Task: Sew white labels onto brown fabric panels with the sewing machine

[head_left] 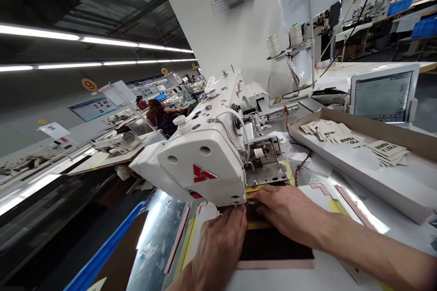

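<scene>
A white industrial sewing machine [205, 163] with a red logo fills the middle of the view. Under its head lies a dark piece of fabric [278, 245] on the white work surface. My left hand [221, 241] rests flat at the fabric's left side, its fingertips partly hidden by the machine head. From the right, my right hand [290, 211] reaches in with fingers stretched over the fabric and the edge of a yellow measuring strip [252, 189]. The needle area is hidden behind the machine head.
At right stands a shallow cardboard box [362, 177] holding several labels [387, 150] printed "BIMBA Y LOLA". Behind it is a control screen [382, 95]. Thread cones [273, 46] stand on a rack. A red twisted cord [297, 170] hangs beside the machine. A co-worker [160, 116] sits farther back.
</scene>
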